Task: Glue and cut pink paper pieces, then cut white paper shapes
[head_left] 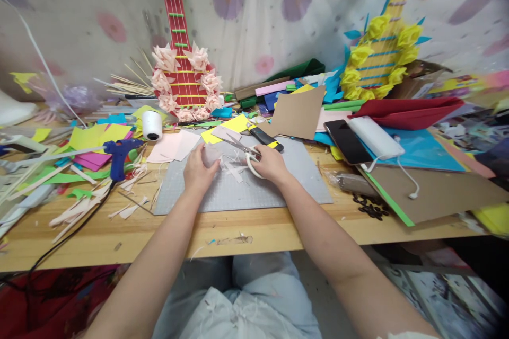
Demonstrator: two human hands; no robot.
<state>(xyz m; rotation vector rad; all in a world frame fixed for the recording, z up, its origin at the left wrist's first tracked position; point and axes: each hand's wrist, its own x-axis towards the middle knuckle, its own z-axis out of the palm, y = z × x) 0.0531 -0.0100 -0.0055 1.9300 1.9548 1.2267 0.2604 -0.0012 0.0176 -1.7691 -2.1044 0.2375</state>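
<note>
My right hand [271, 163] is closed round the white handles of a pair of scissors [251, 161], whose metal blades point up and to the left. Facing it, my left hand [200, 168] grips a small piece of pale pink paper [212, 154] between thumb and fingers. Both hands are over a grey cutting mat [246, 195], and white paper scraps [234, 171] lie between them. Just beyond the scissors rests a black and yellow utility knife [265, 138]. Pale pink paper sheets [175, 145] lie past my left hand.
A blue glue gun [118, 159] with a trailing cord lies left among paper strips. Two paper-flowered toy guitars, red [187, 85] and yellow [377, 63], lean at the back. To the right are a phone [347, 141], a white power bank [376, 137] and cardboard [437, 193].
</note>
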